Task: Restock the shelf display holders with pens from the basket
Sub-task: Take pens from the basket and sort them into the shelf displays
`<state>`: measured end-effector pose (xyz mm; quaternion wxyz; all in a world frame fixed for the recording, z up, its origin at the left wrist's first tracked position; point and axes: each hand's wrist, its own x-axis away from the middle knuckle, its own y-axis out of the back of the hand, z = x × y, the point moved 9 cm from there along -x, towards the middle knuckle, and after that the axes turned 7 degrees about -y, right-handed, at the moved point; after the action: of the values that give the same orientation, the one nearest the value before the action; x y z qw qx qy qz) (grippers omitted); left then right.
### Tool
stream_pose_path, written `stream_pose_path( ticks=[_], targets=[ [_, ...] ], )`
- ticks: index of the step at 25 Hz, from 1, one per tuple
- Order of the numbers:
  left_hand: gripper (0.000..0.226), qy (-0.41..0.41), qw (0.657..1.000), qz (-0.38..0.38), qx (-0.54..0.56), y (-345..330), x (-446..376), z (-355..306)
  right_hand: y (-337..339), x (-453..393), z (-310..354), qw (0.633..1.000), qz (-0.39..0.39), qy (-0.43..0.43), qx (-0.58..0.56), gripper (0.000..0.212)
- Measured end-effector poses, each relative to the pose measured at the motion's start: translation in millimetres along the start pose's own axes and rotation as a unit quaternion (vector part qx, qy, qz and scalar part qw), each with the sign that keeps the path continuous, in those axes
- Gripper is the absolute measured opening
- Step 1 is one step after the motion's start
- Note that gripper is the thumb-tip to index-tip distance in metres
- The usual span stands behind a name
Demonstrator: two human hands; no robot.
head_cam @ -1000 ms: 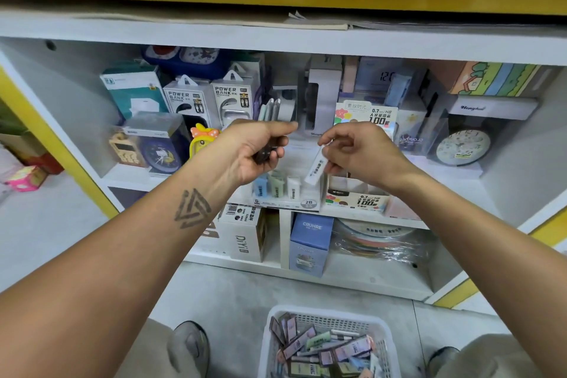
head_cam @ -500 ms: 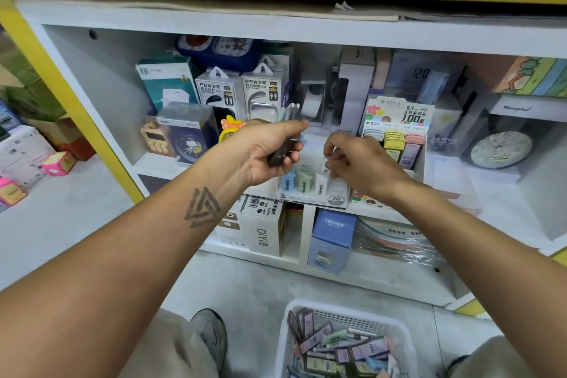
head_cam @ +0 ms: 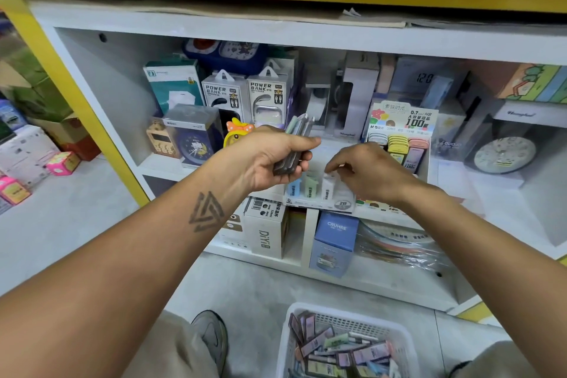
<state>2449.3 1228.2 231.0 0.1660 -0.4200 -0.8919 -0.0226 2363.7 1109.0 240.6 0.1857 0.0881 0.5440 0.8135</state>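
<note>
1. The left hand (head_cam: 270,159) is held up in front of the shelf (head_cam: 171,167), its fingers and thumb curled round a small bundle of packaged pens (head_cam: 296,139). The pale tops of the bundle stick up above the thumb and the dark lower ends show below the fingers.
2. The right hand (head_cam: 372,175) is lowered over the display holder (head_cam: 320,201) at the front edge of the shelf. Its fingers are bent downward, with the tips at the white pack (head_cam: 328,187) standing in the holder; whether they pinch it cannot be told.
3. In the holder, a blue pack (head_cam: 295,187) and a green pack (head_cam: 310,186) stand upright just left of the white one. The front of the holder carries a "2B" label.
4. Just right of this holder stands a taller lead display (head_cam: 402,129) with yellow and pink packs in rows.
5. The white basket (head_cam: 346,316) sits on the floor (head_cam: 251,288) below the shelf, at the lower edge of the view, holding a loose heap of more packaged pens (head_cam: 343,350).
6. Behind the hands, two power bank boxes (head_cam: 245,95) stand toward the back of the shelf, and a clock (head_cam: 503,153) sits near its right end.
</note>
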Motion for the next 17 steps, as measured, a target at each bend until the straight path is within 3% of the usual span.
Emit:
stream_pose_path(
  ticks=[2,4,5,10,14,17],
  targets=[
    [0.012,-0.004,1.0,0.016,-0.007,-8.4,0.5,0.3,14.5,-1.9,-7.0,0.979,-0.031,-0.05,-0.193,0.021],
    [0.022,-0.017,0.999,0.036,-0.006,-19.4,1.0,-1.3,20.2,-0.8,-14.8,0.901,-0.021,-0.103,-0.421,0.013],
    [0.029,-0.023,0.999,0.047,-0.005,-25.5,0.8,-2.3,21.8,0.4,-16.4,0.871,-0.008,-0.109,-0.479,0.013],
    [0.044,-0.056,0.995,0.083,-0.01,-53.6,0.8,-9.9,33.7,10.8,-29.2,0.824,0.005,-0.1,-0.558,0.013],
    [0.045,-0.054,0.993,0.106,0.003,-77.3,0.6,-6.2,46.8,20.4,-42.3,0.818,-0.018,-0.099,-0.566,0.009],
    [0.034,-0.047,0.997,0.063,0.027,-80.0,-5.3,-5.9,67.4,30.7,-67.3,0.817,-0.08,-0.125,-0.557,0.012]
  ],
)
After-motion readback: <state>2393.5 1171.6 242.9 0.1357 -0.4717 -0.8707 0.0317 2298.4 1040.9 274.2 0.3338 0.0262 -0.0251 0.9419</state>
